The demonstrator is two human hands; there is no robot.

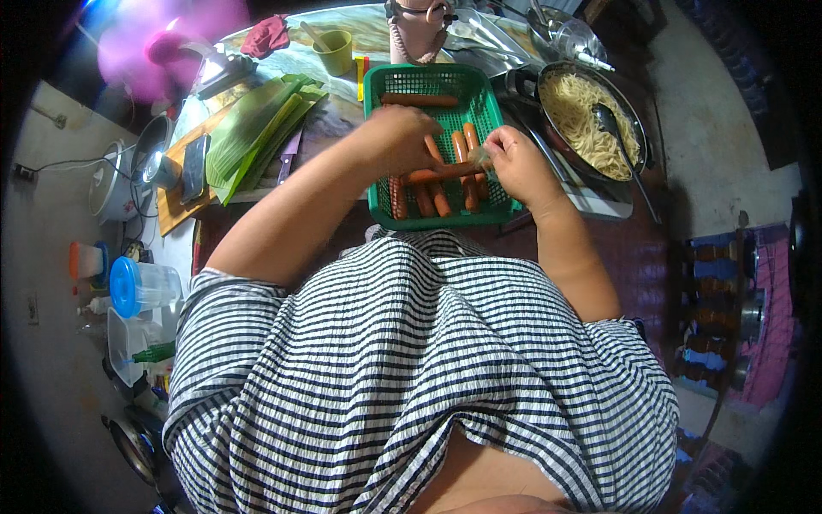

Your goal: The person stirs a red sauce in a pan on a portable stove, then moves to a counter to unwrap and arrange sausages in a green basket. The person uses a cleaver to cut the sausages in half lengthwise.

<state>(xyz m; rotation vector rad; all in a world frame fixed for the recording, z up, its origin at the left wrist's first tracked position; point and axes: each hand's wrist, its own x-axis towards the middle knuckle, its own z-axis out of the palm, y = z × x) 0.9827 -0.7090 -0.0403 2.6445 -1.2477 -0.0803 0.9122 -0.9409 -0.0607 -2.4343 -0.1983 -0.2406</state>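
Note:
A green plastic basket (pixel 433 221) stands before me at the table's near edge, with several red-brown sausages (pixel 459 146) lying in it. One sausage (pixel 443 173) lies crosswise over others. My left hand (pixel 404 138) reaches over the basket's left side, its fingers down near that crosswise sausage; whether they grip it is hidden. My right hand (pixel 514 154) is at the basket's right side, fingers pinched on a small piece of clear film at the crosswise sausage's right end. Another sausage (pixel 420 100) lies across the basket's far end.
A pan of noodles (pixel 578 122) with a black spoon stands at right. To the left lie green leaves (pixel 257 128), a knife (pixel 288 160), a wooden board (pixel 170 218) and a phone (pixel 195 168). Farther back are a yellow-green cup (pixel 337 58) and a pink tumbler (pixel 417 32).

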